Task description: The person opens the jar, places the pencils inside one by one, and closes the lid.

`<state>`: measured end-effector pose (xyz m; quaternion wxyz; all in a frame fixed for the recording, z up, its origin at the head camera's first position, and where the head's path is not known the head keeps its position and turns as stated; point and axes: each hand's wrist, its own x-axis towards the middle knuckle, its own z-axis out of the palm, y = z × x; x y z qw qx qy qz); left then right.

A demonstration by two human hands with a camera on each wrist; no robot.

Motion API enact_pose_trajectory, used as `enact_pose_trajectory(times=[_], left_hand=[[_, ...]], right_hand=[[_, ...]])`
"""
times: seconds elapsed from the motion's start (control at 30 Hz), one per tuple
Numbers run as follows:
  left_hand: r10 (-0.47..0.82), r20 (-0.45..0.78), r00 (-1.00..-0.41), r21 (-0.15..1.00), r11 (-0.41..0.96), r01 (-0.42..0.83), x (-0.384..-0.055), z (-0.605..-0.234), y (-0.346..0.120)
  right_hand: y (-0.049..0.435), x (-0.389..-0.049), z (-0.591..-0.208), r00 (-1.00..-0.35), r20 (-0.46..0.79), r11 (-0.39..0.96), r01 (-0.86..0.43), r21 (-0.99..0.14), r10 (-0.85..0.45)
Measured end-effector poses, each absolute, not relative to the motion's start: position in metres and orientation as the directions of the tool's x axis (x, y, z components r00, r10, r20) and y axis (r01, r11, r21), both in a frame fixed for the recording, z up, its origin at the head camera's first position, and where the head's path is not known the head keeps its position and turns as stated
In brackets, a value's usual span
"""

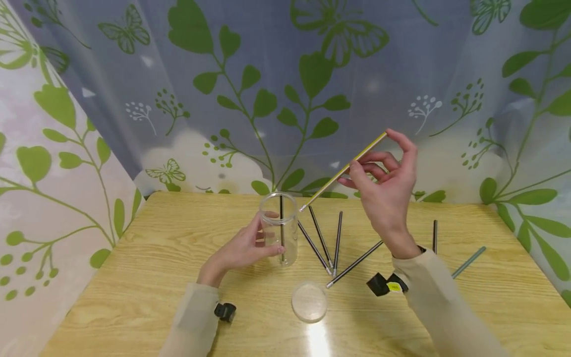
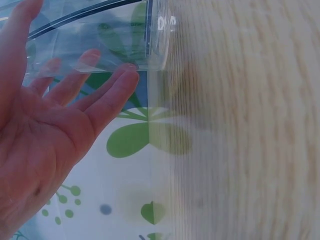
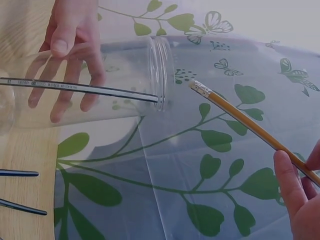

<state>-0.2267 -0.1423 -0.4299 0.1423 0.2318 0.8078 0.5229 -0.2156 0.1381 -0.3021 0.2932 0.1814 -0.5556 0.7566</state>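
Observation:
My left hand [image 1: 243, 250] holds a clear jar [image 1: 292, 233] upright on the table, thumb in front and fingers behind it. One black pencil [image 3: 100, 90] stands inside the jar. Raised to the right, my right hand [image 1: 388, 193] pinches a yellow pencil [image 1: 330, 184] between thumb and fingers. The pencil slants down to the left, its eraser end close beside the jar's open mouth. In the right wrist view, that eraser end [image 3: 201, 88] sits apart from the rim. The left wrist view shows the left fingers [image 2: 112, 100] against the jar wall.
Several dark pencils [image 1: 337, 243] lie fanned out right of the jar. A round clear lid [image 1: 310, 302] rests on the wooden table [image 1: 134, 297] in front. Farther right are another dark pencil [image 1: 435, 237] and a green pencil [image 1: 468, 262]. A patterned curtain [image 1: 267, 124] hangs behind.

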Motion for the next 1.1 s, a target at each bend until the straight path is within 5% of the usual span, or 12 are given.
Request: enact_pose_trajectory(times=[0.47,0.77,1.1], left_hand=[[0.525,0.008,-0.851,0.917,0.336,0.216,-0.228,-0.428,-0.142],[0.525,0.015,-0.851,0.918,0.329,0.219,-0.227,-0.428,-0.142],[0.520,0.003,-0.854,0.913,0.347,0.214,-0.226,-0.428,-0.142]], right_hand=[[0.115,-0.229,-0.313,-0.692,0.699,-0.129,-0.721,-0.681,0.177],[0.102,-0.231,-0.328,-0.592,0.804,0.035,-0.804,-0.594,0.061],[0.094,-0.231,-0.337,-0.623,0.777,0.148,-0.780,-0.608,-0.087]])
